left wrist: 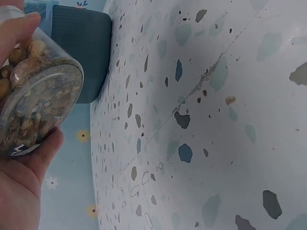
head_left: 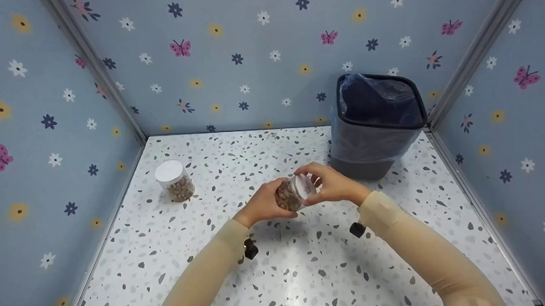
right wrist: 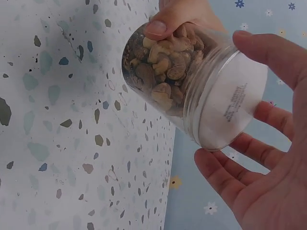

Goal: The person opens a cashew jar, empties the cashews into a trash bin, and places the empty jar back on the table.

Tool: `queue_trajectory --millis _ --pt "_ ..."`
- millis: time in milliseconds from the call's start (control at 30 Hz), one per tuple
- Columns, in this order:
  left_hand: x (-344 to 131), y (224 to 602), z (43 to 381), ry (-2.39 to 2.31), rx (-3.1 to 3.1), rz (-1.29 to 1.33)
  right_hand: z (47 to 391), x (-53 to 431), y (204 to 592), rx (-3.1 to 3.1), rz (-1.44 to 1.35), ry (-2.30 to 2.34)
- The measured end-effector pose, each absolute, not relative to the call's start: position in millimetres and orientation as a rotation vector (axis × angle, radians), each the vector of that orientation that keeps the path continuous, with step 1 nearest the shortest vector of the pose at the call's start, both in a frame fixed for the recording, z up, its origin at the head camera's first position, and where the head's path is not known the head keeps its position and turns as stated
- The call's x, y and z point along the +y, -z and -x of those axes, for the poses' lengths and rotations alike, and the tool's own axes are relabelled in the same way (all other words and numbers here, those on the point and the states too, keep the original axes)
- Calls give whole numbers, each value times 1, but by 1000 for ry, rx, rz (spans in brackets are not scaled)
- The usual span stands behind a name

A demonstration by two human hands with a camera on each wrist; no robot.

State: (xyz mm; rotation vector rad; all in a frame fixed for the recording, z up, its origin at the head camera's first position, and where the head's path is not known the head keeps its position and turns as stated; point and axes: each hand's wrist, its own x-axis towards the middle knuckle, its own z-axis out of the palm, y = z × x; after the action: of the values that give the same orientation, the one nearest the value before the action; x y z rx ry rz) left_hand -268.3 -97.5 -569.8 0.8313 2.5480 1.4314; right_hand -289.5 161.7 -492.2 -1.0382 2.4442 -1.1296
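Note:
A clear plastic jar (head_left: 287, 196) of brown, nut-like pieces is held tilted above the speckled table, its lidded end toward the right. My left hand (head_left: 266, 201) grips the jar's body near its base, thumb on one side and fingers on the other. With fingertips and thumb spread round the rim, my right hand (head_left: 332, 184) holds the white lid (right wrist: 232, 100), which sits on the jar and carries small printed text. A second jar (head_left: 180, 189) with a white lid and similar brown pieces stands upright on the table to the left.
At the back right stands a dark grey bin (head_left: 368, 167) lined with a translucent bag (head_left: 376, 142). Flower-patterned panels (head_left: 250, 45) wall the speckled table (head_left: 213, 264) at the back and both sides. Small brown crumbs (left wrist: 230, 100) lie on the tabletop.

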Motion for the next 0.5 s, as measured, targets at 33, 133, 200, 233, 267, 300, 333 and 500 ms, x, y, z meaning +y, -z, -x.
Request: queue_trajectory --millis 33,133,200,233,267,300,333,500 --pt "-98 570 268 -1432 2544 -831 290 162 492 2437 1068 1117" --pt "-98 570 267 -1430 2531 -831 291 164 492 2414 1141 1081" --pt "-98 571 266 -1429 2527 -832 290 165 491 2410 1177 1047" --pt "-98 571 266 -1428 2526 -832 290 166 491 2411 1197 1033" --pt "-98 571 266 -1421 2532 -831 290 167 491 2411 1218 1019" --pt "-98 571 265 -1419 2538 -829 290 167 491 2412 1238 1006" --pt "-98 571 265 -1416 2545 -827 290 167 491 2412 1256 994" --pt "-99 570 266 -1404 2566 -822 289 167 489 2426 1299 940"
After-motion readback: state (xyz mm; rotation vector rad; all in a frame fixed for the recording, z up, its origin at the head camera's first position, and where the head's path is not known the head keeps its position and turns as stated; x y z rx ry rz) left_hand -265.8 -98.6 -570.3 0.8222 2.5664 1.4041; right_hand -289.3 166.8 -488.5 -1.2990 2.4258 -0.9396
